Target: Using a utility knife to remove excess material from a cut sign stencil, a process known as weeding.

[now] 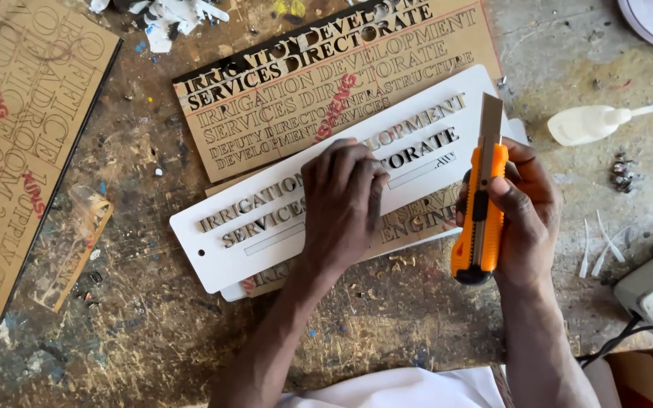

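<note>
The left hand (344, 198) lay flat, fingers together, on the white sign plate (213, 242). The right hand (521, 208) gripped an orange utility knife (480, 219) (blade out, pointing far) just right of it.

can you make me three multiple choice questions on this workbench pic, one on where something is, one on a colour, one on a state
1. Where does the left hand rest?
A. flat on the white sign plate
B. on the glue bottle
C. on the bare bench

2. What colour is the body of the utility knife in the right hand?
A. blue
B. orange
C. green

3. What state is the knife's blade in?
A. fully retracted
C. snapped off on the bench
B. extended, pointing away from the person

Answers:
1 A, the palm and fingers lie across the plate's raised letters.
2 B, the handle is bright orange with a black slider.
3 B, a long stretch of bare blade sticks out beyond the handle.
</note>
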